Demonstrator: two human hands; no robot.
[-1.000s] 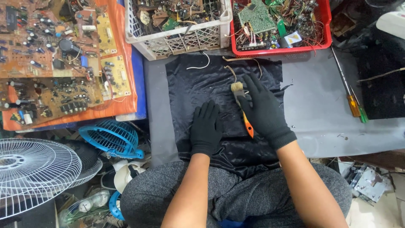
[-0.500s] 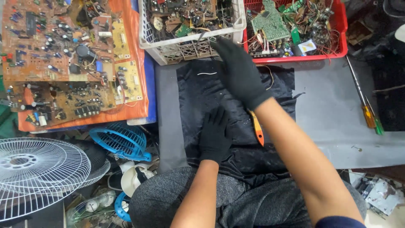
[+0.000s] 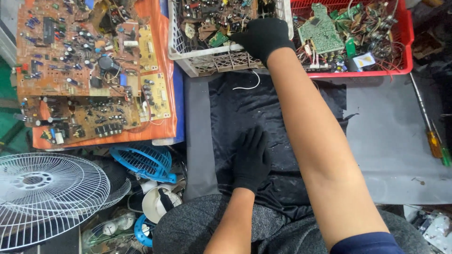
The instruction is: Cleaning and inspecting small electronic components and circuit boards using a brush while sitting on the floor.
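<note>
My right hand (image 3: 261, 37), in a black glove, reaches far forward and rests on the front rim of a white plastic basket (image 3: 188, 54) full of loose electronic parts. Its fingers are curled, and I cannot see whether they hold anything. My left hand (image 3: 252, 157), also gloved in black, lies flat and empty on a black cloth (image 3: 235, 113) spread in front of my lap. A short white wire (image 3: 247, 84) lies on the cloth just below the basket. My right forearm crosses over the cloth's middle.
A red basket (image 3: 358, 73) of circuit boards and wires stands right of the white one. Brown circuit boards (image 3: 84, 61) lie on an orange sheet at left. Two screwdrivers (image 3: 435, 141) rest on the grey mat (image 3: 391, 141). A blue fan guard (image 3: 143, 162) and a white one (image 3: 47, 197) sit lower left.
My right hand left the orange-handled tool on the cloth and reached up to the white basket's rim. The tool is now hidden under my arm. My left hand stayed flat on the cloth.
</note>
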